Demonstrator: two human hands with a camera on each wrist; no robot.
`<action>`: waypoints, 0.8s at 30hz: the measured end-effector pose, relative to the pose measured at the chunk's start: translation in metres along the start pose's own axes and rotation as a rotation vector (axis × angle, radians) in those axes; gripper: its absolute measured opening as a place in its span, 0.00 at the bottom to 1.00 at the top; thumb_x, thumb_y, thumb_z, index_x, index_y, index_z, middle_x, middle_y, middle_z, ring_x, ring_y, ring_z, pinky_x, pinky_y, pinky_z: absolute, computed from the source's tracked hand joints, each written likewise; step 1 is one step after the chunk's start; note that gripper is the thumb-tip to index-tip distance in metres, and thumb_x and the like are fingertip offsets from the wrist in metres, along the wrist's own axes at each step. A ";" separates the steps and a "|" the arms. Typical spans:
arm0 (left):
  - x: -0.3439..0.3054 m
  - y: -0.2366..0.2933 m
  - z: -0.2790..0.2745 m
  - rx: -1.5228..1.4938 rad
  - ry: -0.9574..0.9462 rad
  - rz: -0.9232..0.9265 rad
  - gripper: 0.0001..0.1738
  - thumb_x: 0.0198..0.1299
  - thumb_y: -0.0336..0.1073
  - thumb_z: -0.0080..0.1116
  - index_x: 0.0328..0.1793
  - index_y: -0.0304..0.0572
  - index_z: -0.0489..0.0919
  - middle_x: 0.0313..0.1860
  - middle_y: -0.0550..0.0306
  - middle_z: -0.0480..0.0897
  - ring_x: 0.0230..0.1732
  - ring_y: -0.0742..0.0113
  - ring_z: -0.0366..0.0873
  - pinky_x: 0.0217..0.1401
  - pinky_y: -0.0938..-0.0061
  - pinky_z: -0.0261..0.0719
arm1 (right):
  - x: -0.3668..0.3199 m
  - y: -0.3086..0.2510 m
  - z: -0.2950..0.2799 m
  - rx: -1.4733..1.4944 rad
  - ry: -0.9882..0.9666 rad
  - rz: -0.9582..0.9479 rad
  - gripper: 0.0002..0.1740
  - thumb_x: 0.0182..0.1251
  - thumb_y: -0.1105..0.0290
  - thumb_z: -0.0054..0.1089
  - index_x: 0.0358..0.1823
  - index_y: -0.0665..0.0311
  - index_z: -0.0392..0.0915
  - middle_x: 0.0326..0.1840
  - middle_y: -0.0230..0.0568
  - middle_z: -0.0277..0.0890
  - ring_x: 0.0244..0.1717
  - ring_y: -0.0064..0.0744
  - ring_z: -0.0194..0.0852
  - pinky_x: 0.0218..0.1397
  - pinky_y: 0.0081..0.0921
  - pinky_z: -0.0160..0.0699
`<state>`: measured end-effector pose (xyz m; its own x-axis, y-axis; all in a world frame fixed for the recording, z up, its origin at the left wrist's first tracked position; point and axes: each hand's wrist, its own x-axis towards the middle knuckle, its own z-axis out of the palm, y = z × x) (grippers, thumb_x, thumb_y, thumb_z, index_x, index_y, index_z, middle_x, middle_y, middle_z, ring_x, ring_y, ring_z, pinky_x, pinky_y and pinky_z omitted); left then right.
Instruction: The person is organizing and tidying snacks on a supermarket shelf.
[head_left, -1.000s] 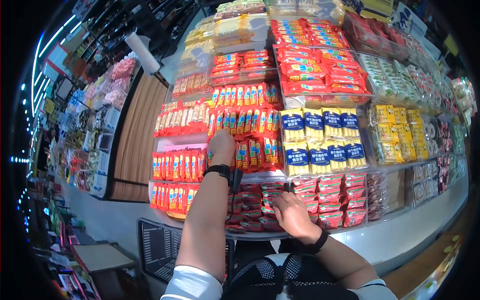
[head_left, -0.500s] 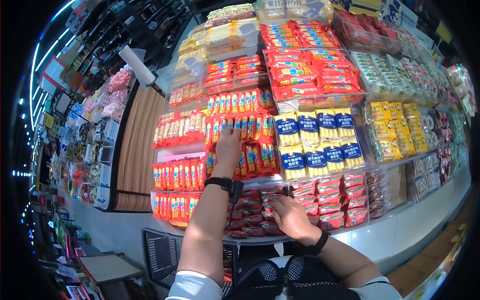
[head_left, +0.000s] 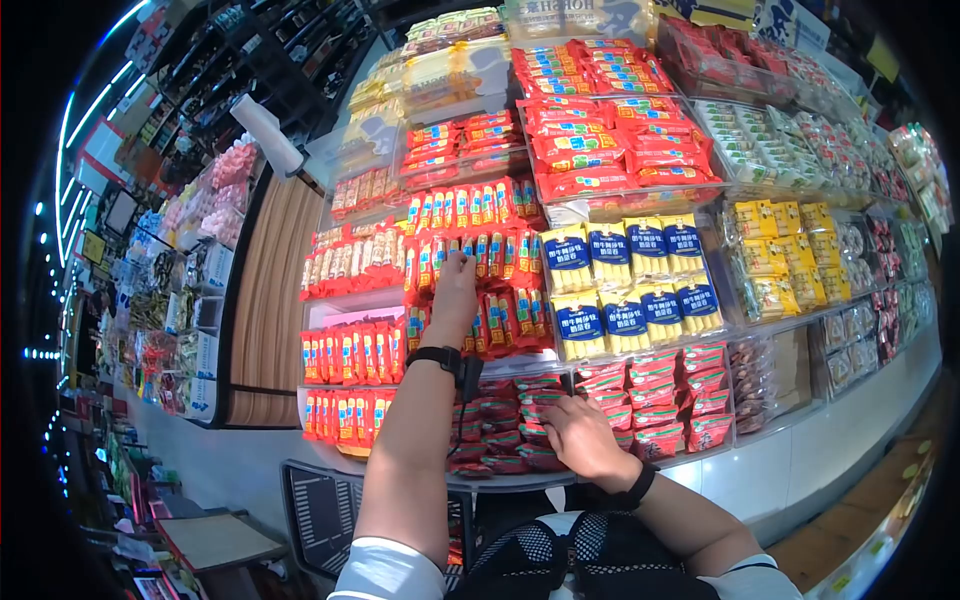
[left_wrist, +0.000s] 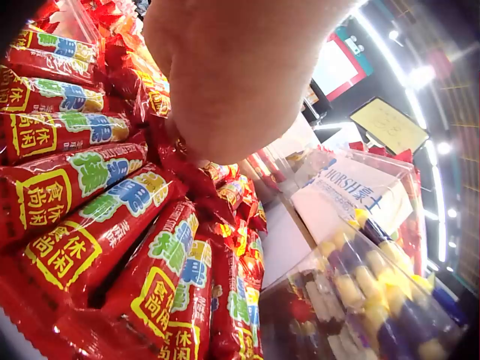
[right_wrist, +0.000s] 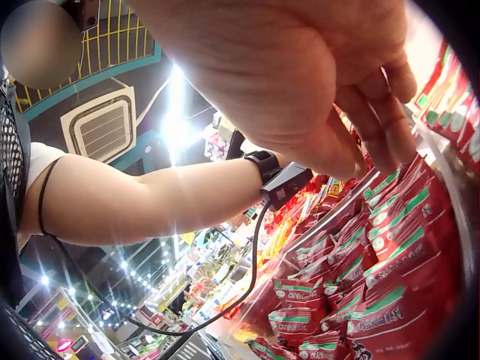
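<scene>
In the head view the left hand reaches into the middle bin of red snack packets, fingertips at the upright row. Its fingers are hidden behind the back of the hand, so a grip is not visible. The left wrist view has the hand large above red packets with yellow-framed print. Lower right in the head view, the right hand rests over the divider between bins of dark red, green-striped packets. Its fingers are loosely bent above such packets in the right wrist view, holding nothing visible.
Blue-and-yellow packs fill the bin right of the left hand, with yellow packets beyond. Clear bin walls separate the goods. A dark shopping basket stands below the shelf at left, and a white roll sticks up at upper left.
Compared with a second ago, the left hand is slightly right and at the upright row of red packets. The head view has shifted a little; the right hand has stayed at the divider.
</scene>
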<state>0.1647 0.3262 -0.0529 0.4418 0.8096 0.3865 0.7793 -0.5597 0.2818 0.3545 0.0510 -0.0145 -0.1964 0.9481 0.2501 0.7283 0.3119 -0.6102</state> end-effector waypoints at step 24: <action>-0.537 0.002 -0.150 -0.025 0.005 -1.549 0.38 0.50 0.46 0.77 0.65 0.36 0.77 0.64 0.34 0.76 0.64 0.42 0.77 0.67 0.59 0.75 | 0.012 -0.062 0.044 0.131 -0.465 -0.299 0.08 0.60 0.73 0.63 0.40 0.64 0.80 0.39 0.45 0.79 0.45 0.48 0.78 0.49 0.42 0.73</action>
<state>-0.1374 -0.1363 -0.1278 -0.7640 0.5793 -0.2842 0.4499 0.7940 0.4089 0.2776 0.0458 -0.0066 -0.6718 0.7355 0.0876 0.5143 0.5483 -0.6595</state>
